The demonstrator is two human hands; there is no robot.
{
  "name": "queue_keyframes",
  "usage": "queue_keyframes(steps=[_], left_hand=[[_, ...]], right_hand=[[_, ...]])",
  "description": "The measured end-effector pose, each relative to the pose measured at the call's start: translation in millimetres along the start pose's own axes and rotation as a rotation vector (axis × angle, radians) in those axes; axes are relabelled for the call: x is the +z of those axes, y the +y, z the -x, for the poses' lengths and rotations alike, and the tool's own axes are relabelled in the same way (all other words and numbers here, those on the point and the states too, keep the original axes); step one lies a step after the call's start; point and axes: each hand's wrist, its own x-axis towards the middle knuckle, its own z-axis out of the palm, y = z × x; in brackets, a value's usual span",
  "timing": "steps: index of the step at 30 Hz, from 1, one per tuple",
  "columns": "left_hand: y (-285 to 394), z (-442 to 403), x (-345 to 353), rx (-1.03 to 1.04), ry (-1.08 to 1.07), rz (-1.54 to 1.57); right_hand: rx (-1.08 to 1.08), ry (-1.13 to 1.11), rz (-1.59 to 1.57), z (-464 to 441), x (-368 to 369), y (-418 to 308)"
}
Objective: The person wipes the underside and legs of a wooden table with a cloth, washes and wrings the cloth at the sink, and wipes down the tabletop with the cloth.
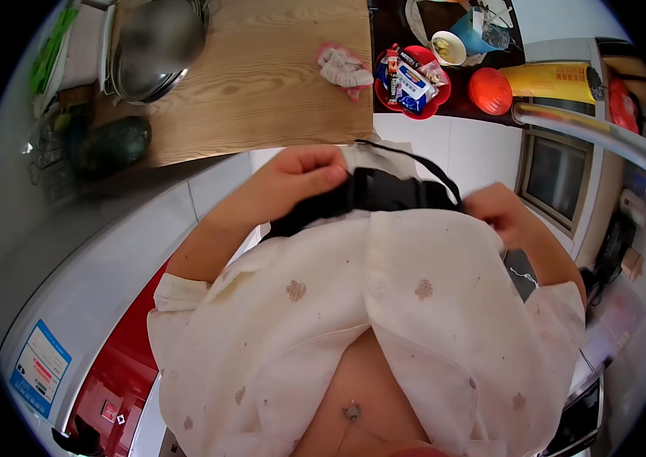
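A black waist strap with a plastic buckle (pixel 384 189) lies across the front of my waist, over a cream shirt (pixel 292 282) with small brown motifs. My left hand (pixel 304 179) is closed on the strap just left of the buckle, its thumb on top. At the strap's other end, my right hand (pixel 496 213) has its fingers curled in and closed on it; these fingers are partly hidden and slightly blurred. A thin black loop of webbing (pixel 433 167) arches above the buckle toward my right hand.
Ahead stands a wooden table (pixel 262 76) with a crumpled cloth (pixel 344 70), a metal pot (pixel 157 46) and a dark green melon (pixel 121 142). To its right, a dark surface holds a red bowl (pixel 445 97) of packets, a white cup (pixel 448 47) and a yellow canister (pixel 551 81).
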Motion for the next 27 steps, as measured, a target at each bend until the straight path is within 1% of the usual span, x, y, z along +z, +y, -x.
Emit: queue_keyframes(steps=[1,2,3,5,6,7,9,10,11,13,15,17,19,21,22,23,24,25,27], left_hand=[[1,4,-7,-0.022,0.08,0.051],[4,11,-12,-0.04,0.145,0.1],[2,19,-19,-0.041,0.149,0.097],[-9,34,-29,-0.146,0.246,0.074],[-11,37,-24,-0.166,0.257,0.077],[-24,38,-26,-0.139,0.209,0.072],[-37,32,-23,-0.122,0.126,-0.105],[-38,28,-20,-0.16,0.117,-0.113],[-34,23,-17,-0.163,0.12,-0.109],[-27,17,-13,-0.285,0.138,-0.19],[-32,21,-16,-0.294,0.143,-0.179],[-42,28,-29,-0.355,0.089,-0.245],[-50,33,-37,-0.331,0.095,-0.257],[-53,37,-40,-0.406,0.029,-0.371],[-57,40,-40,-0.408,0.029,-0.369],[-62,44,-41,-0.296,0.035,-0.457],[-66,47,-41,-0.183,0.04,-0.543],[-68,53,-44,-0.185,0.036,-0.536],[-72,64,-48,-0.197,0.06,-0.554]], right_hand=[[0.06,-0.016,0.03,-14,-3,0],[0.055,-0.038,0.091,-29,-4,3],[0.051,-0.059,0.15,-43,-4,8],[0.043,-0.177,0.1,-64,-1,16],[-0.005,-0.275,0.041,-67,-2,27],[-0.004,-0.281,0.039,-68,-4,28],[0.058,-0.483,0.021,-66,-10,31],[0.122,-0.49,0.013,-62,-9,36],[0.122,-0.495,0.009,-60,-3,43],[0.127,-0.494,-0.036,-53,8,54],[0.119,-0.497,-0.068,-51,16,55],[0.093,-0.41,-0.1,-53,19,57],[0.083,-0.4,-0.067,-59,25,59],[0.073,-0.388,-0.038,-61,26,59],[0.116,-0.332,-0.035,-62,22,58],[0.159,-0.274,-0.031,-61,20,57],[0.146,-0.134,0.016,-56,20,62],[0.153,-0.135,0.013,-56,21,59],[-0.234,0.041,0.408,-58,25,50]])
